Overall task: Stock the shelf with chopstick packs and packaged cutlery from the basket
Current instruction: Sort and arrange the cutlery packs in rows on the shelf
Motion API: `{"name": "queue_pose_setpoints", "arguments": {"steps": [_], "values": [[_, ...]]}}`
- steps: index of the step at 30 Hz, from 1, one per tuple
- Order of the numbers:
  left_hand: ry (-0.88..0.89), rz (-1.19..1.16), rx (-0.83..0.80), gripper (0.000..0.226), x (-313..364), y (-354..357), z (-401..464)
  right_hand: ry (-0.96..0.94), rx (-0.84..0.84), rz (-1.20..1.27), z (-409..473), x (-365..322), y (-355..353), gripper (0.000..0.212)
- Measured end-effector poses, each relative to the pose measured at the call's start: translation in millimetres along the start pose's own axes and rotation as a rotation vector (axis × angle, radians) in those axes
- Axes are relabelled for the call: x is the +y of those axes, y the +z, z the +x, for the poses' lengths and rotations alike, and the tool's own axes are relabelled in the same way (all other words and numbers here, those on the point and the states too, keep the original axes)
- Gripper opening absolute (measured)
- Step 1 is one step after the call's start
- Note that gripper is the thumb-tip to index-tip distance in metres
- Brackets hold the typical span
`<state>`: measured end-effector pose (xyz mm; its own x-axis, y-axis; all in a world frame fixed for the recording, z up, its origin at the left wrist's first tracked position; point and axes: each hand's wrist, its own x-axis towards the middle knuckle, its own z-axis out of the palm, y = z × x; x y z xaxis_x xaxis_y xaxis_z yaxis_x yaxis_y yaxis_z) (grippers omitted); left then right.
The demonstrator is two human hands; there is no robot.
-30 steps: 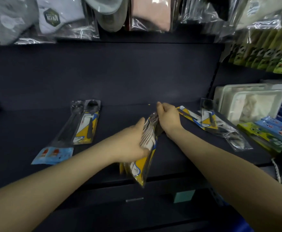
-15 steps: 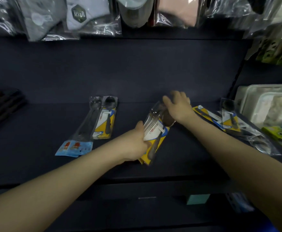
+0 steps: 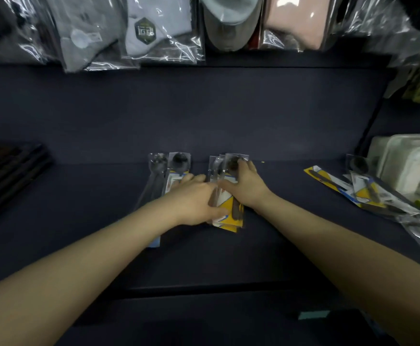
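Note:
A stack of clear-and-yellow cutlery packs (image 3: 231, 216) lies flat on the dark shelf (image 3: 79, 221), near its back wall. My left hand (image 3: 196, 198) grips the stack's left edge and my right hand (image 3: 243, 186) presses on its top right. Just left of it, two more cutlery packs (image 3: 171, 166) lie side by side, partly hidden by my left hand and forearm. The basket is out of view.
Several loose cutlery packs (image 3: 353, 191) lie scattered at the right of the shelf, beside stacked plastic trays (image 3: 408, 166). Bagged socks (image 3: 154, 33) hang above. Dark flat items (image 3: 9, 171) sit at the far left. A strip of bare shelf runs in front of the stack.
The stack went from tilted in my hands to flat on the shelf, further back and closer to the two left packs. Both hands followed it down.

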<state>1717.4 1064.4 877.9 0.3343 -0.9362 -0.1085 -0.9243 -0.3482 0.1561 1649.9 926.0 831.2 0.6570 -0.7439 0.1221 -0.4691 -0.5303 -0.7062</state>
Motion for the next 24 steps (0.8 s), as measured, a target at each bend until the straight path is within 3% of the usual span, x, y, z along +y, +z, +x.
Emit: {"name": "queue_pose_setpoints", "arguments": {"steps": [6,8,12,15,21,24], "values": [[0.145,-0.374,-0.069,0.057,-46.8,1.4,13.6,0.086,-0.012,0.123,14.6,-23.6,17.1,0.077],[0.158,-0.431,-0.094,0.057,-52.6,3.7,20.4,0.137,0.014,0.232,17.4,-30.1,20.2,0.068],[0.155,-0.393,-0.065,0.061,-58.0,7.5,30.2,0.241,0.004,0.318,18.3,-41.6,27.0,0.041],[0.16,-0.34,-0.048,0.064,-58.3,5.8,32.1,0.231,0.05,0.306,18.5,-48.3,32.6,0.04],[0.183,-0.151,0.011,0.099,-65.3,6.4,28.2,0.228,0.028,0.363,10.1,-45.2,23.0,0.034],[0.244,-0.187,0.016,0.106,-63.3,14.3,7.2,0.214,0.012,0.371,-16.8,-41.1,13.3,0.028]]}}
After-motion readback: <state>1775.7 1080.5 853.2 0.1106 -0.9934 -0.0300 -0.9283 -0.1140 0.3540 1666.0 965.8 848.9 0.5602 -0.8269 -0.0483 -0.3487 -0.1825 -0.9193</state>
